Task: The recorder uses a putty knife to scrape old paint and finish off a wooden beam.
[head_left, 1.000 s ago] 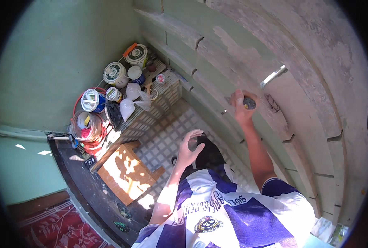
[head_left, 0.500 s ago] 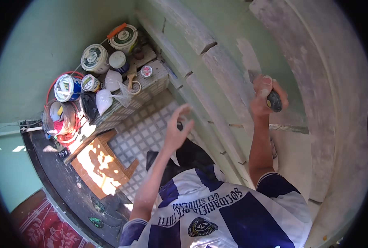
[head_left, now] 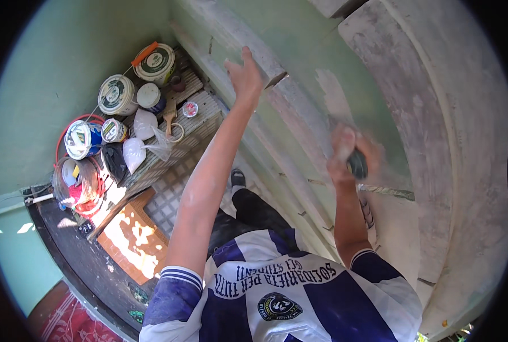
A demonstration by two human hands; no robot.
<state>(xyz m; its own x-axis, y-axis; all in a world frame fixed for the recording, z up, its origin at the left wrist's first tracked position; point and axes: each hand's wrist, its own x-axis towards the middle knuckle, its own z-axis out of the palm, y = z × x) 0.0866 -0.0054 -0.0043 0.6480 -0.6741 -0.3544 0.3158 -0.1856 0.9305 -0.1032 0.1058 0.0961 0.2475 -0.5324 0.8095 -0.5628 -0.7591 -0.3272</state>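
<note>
My right hand (head_left: 345, 149), smeared by motion, is closed round the dark handle of a putty knife (head_left: 357, 165). Its thin blade is blurred and points up at the green wall panel (head_left: 374, 102), just below a pale smeared patch (head_left: 332, 91). My left hand (head_left: 246, 78) is stretched far forward, fingers extended and empty, over a whitish raised band (head_left: 237, 37) on the wall. Whether its fingertips touch the band I cannot tell.
Left of me a bench (head_left: 200, 117) carries several lidded paint buckets (head_left: 117, 94), tied bags of pale powder (head_left: 134, 155), a paintbrush (head_left: 169, 117) and a wire basket (head_left: 66, 182). A brown board (head_left: 131, 233) lies nearer. Tiled floor (head_left: 177, 188) shows beneath.
My left hand has swung up and forward from near my body to the wall band. My right hand has moved slightly left and down with the putty knife. The view has shifted a little.
</note>
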